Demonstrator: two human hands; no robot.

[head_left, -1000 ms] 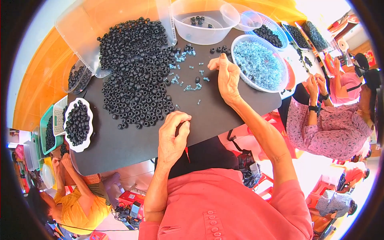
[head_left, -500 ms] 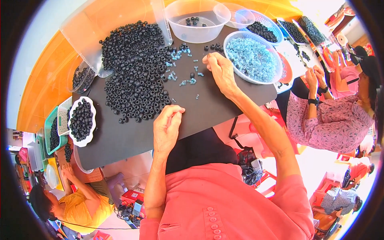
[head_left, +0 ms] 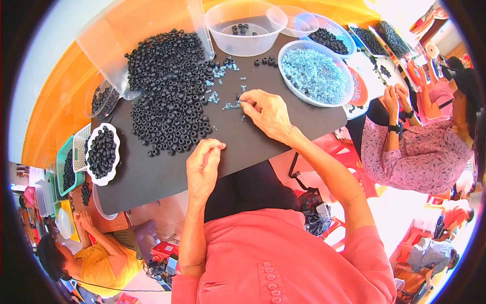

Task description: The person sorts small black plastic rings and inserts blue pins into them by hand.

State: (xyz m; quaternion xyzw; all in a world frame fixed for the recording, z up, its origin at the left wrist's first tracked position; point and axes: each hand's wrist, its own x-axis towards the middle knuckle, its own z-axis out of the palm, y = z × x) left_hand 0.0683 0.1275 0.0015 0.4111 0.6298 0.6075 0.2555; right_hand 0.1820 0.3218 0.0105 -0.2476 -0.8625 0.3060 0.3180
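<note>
My left hand [head_left: 203, 167] hovers over the near side of the dark table, thumb and fingertips pressed together. Whatever they may hold is too small to make out. My right hand [head_left: 267, 114] reaches down to the table with its fingers pinched, right beside a few small coil springs [head_left: 230, 106]. What sits between those fingertips is hidden. A big heap of black ring-like pieces with holes [head_left: 169, 104] spills out of a clear tilted bin [head_left: 106, 55], left of both hands. More loose springs [head_left: 213, 96] lie along the heap's right edge.
A white bowl [head_left: 349, 93] full of springs stands to the right. Behind is a clear tub [head_left: 245, 48] with several black pieces. A scalloped white dish [head_left: 117, 152] of black pieces rests at the table's left edge. Other people work on both sides.
My right hand has moved left and nearer to me, from beside the spring bowl to the loose springs. My left hand has shifted slightly left and nearer, still pinched.
</note>
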